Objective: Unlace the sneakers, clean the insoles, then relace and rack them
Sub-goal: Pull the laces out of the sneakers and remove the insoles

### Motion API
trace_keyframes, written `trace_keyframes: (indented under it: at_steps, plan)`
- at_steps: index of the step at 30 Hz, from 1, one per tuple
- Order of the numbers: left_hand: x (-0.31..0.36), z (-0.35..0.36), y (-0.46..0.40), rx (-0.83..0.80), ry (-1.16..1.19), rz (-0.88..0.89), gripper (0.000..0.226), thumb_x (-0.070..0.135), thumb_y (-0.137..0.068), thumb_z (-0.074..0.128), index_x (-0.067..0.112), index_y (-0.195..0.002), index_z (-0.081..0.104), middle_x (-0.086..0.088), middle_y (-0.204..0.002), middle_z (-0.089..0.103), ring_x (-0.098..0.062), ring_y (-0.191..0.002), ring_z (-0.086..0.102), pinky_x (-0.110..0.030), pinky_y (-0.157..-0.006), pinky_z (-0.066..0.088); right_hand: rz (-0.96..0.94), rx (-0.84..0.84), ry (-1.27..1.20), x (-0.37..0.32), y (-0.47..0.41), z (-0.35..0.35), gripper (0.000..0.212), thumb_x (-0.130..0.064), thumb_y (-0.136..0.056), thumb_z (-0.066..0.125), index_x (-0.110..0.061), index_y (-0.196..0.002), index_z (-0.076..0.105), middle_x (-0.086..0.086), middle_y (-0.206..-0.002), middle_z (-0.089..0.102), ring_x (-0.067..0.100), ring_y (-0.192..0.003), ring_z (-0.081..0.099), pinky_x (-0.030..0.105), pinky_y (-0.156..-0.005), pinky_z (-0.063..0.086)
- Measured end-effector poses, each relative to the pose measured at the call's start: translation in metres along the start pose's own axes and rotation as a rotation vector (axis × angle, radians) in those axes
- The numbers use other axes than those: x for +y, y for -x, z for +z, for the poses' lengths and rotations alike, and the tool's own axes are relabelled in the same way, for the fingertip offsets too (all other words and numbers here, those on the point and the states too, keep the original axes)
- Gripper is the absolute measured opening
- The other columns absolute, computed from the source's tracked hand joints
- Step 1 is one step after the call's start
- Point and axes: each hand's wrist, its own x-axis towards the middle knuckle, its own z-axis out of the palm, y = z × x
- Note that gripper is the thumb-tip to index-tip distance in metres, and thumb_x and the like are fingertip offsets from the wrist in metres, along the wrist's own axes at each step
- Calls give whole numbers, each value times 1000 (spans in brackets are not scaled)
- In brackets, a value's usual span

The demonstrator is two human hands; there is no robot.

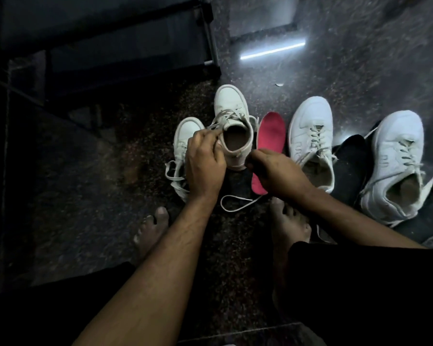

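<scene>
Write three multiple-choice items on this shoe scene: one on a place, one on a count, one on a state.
1. Where does the pink insole lie?
A. On the floor right of the held sneaker
B. Inside a sneaker
C. On the rack

2. How many white sneakers show?
A. Two
B. Four
C. Six

3. What is the left hand doing?
A. Resting flat on the floor
B. Pinching a lace at the held sneaker
C. Holding the insole

Key: A, it lies on the floor beside that sneaker; B, four count across the floor; B, fingers pinch the lace by the collar.

Four white sneakers on the floor: the middle high-top toe-far, laces loosened, mouth gaping; a red insole flat just right; another sneaker left, two laced ones further right.
</scene>
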Motion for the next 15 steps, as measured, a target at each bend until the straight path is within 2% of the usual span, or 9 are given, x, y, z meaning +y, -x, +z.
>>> trace_keyframes:
  at_steps: [2, 4, 6, 10, 13, 15]
  plan:
    - [-8, -15, 0, 39, -64, -6, 27, 12, -88, 58, 15, -112, 70, -5, -110, 64, -26, -104, 58, -40, -93, 47, -94, 7, 5, -19, -13, 0, 16, -28, -89, 45, -18, -98, 54, 5, -95, 57, 34, -80, 61, 42, -56, 46]
    - [-18, -29, 1, 65, -126, -35, 25, 13, -88, 60, 14, -110, 70, -8, -110, 65, -29, -102, 57, -41, -91, 47, -175, 13, 10, -38, -26, 3, 15, -27, -89, 50, -17, -99, 53, 5, -94, 54, 33, -79, 60, 41, -55, 45]
    - [-32, -43, 6, 62, -171, -103, 26, 13, -86, 62, 16, -110, 71, -8, -112, 64, -30, -104, 58, -42, -91, 48, -235, 9, 14, -56, -37, 10, 11, -23, -90, 57, -18, -99, 53, 5, -94, 53, 32, -78, 59, 41, -57, 45]
    - [-64, -59, 21, 18, -241, -280, 34, 26, -88, 68, 17, -121, 67, -10, -114, 62, -33, -107, 58, -47, -91, 50, -300, -13, 59, -73, -51, 27, 11, -23, -93, 57, -16, -102, 59, 5, -94, 54, 30, -81, 57, 39, -59, 44]
    - [-83, -62, 30, -89, -86, -452, 50, 35, -88, 72, 19, -133, 59, -13, -121, 64, -32, -111, 61, -41, -92, 51, -295, -38, 69, -79, -60, 40, 17, -31, -94, 57, -16, -102, 59, 6, -96, 54, 30, -85, 56, 43, -66, 47]
    - [-86, -61, 30, -202, 4, -451, 43, 31, -88, 71, 22, -130, 62, -8, -116, 71, -29, -109, 65, -37, -88, 53, -291, -39, 76, -81, -64, 46, 18, -34, -92, 60, -18, -98, 64, 6, -91, 52, 27, -81, 52, 41, -64, 46]
